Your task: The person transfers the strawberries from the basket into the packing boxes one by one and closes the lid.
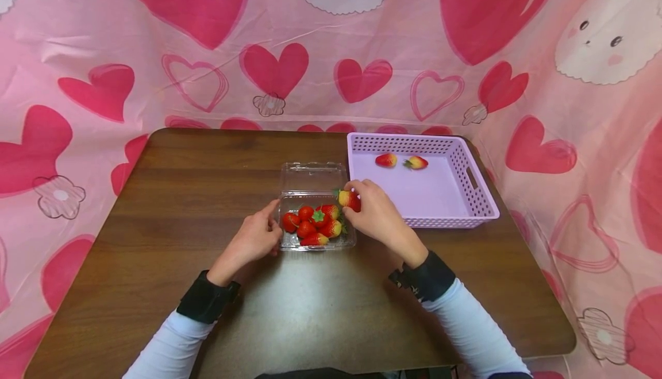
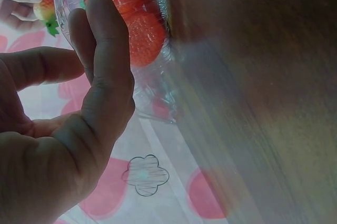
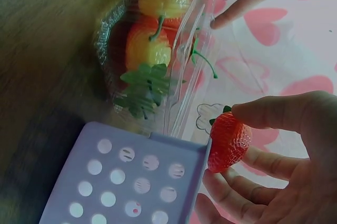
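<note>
In the head view, a clear plastic clamshell box (image 1: 315, 247) lies with its lid back. Several red strawberries (image 1: 331, 229) with yellow tops and small round red fruits (image 1: 291, 222) fill it. My right hand (image 1: 376, 211) pinches a red and yellow strawberry (image 1: 347, 199) between thumb and fingers, above the box's right edge. The right wrist view shows this strawberry (image 3: 230, 141) beside the rim of the lilac basket (image 3: 126, 134). At the box's left side, the fingers of my left hand (image 1: 254, 232) rest against the wall, holding no fruit.
The lilac perforated basket (image 1: 424, 195) stands right of the box, with one strawberry (image 1: 385, 160) and another strawberry (image 1: 416, 162) near its back. Under everything is a brown wooden table (image 1: 207, 184). A pink heart-printed cloth (image 1: 320, 34) hangs behind and at both sides.
</note>
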### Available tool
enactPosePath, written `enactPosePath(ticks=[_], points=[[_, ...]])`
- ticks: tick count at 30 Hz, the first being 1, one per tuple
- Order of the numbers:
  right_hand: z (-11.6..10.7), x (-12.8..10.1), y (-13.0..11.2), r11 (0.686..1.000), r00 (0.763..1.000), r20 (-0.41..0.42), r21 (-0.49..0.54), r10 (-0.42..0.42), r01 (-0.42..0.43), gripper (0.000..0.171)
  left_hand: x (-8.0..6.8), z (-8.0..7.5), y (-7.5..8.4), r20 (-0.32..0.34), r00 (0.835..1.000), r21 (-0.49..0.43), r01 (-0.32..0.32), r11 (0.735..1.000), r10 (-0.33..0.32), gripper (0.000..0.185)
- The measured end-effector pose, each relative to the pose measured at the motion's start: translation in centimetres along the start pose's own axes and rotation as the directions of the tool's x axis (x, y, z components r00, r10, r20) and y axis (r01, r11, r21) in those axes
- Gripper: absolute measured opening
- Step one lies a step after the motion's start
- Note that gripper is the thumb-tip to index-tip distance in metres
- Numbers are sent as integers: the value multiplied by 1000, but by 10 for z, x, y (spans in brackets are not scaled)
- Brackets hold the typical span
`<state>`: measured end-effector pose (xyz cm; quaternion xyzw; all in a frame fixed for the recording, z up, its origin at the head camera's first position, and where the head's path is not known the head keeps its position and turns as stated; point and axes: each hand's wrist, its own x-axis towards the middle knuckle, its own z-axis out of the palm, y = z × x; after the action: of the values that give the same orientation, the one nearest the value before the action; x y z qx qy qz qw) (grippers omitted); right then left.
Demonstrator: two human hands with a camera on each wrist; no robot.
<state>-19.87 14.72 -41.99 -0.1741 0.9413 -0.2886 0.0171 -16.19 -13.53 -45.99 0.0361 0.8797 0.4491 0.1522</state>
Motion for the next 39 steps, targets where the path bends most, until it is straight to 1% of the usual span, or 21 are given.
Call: enactPosePath(ticks=[7, 14, 20, 26, 33, 39], points=[[4, -3, -6, 1000, 1000, 11, 3, -12, 12, 41, -1, -1, 1, 4, 1000, -2, 8, 1000, -8, 74], [6, -5, -12, 1000, 999, 42, 6, -7, 7, 44, -2, -1, 2, 3, 1000, -2, 4, 1000, -4, 74], [8, -9, -18, 1000, 998, 56, -14, -20, 20, 44, -2, -1, 3, 0, 1000, 0, 8, 1000, -8, 73], [15, -12, -22, 998, 996, 79, -37, -38, 41, 43, -1, 0, 2, -3, 1000, 7, 9, 1000, -9, 74], [22, -15, -24, 996, 995, 85, -61, -59, 65, 44, -2, 0, 1, -4, 1000, 15, 2, 1000, -2, 73], [26, -17, -23, 996, 990, 137, -72, -39, 49, 45, -1, -1, 1, -3, 1000, 15, -3, 1000, 3, 73]])
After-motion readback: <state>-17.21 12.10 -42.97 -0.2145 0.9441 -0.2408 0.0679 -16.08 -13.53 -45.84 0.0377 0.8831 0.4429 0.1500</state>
